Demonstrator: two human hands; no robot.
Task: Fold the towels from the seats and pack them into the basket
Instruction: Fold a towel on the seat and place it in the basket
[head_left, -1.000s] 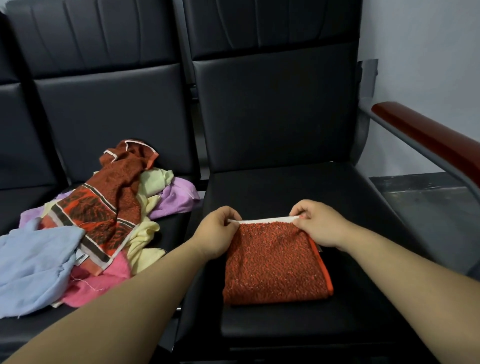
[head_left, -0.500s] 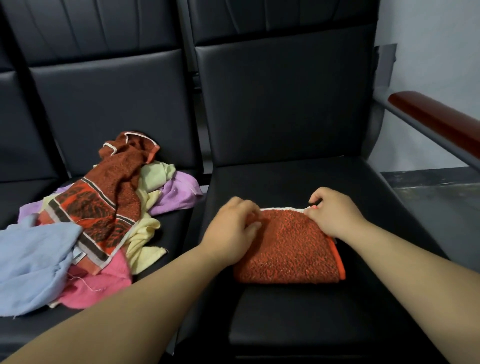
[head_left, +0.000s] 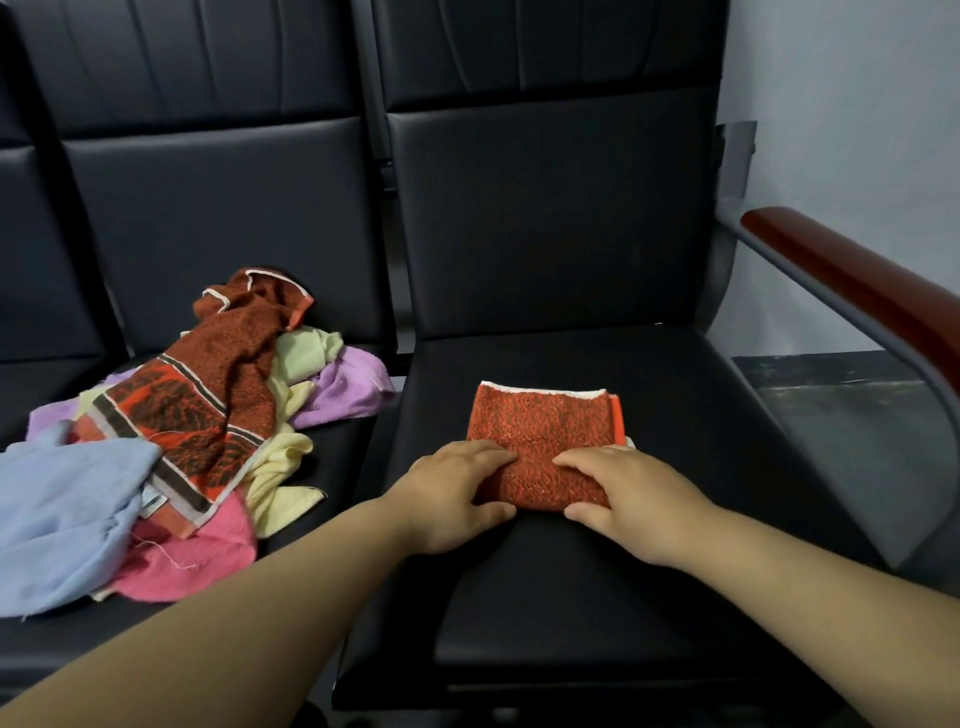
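Folded orange towel (head_left: 545, 421) lay flat on the right-hand black seat (head_left: 597, 597). Left hand (head_left: 452, 493) gripped its near edge at 7 o'clock and right hand (head_left: 628, 499) at 5 o'clock, fingers on top, thumbs against the fold. Loose towel pile (head_left: 208, 415) lay at 9 o'clock, on the neighbouring seat.

dim, soft indoor light, brightest on the pale wall (head_left: 841, 104) at right. dull sheen across the black seat backs (head_left: 545, 208). crisp weave on the folded red towel (head_left: 540, 431). wide-angle bending along the armrest (head_left: 857, 291) and frame edges; slight softness toward the corners.
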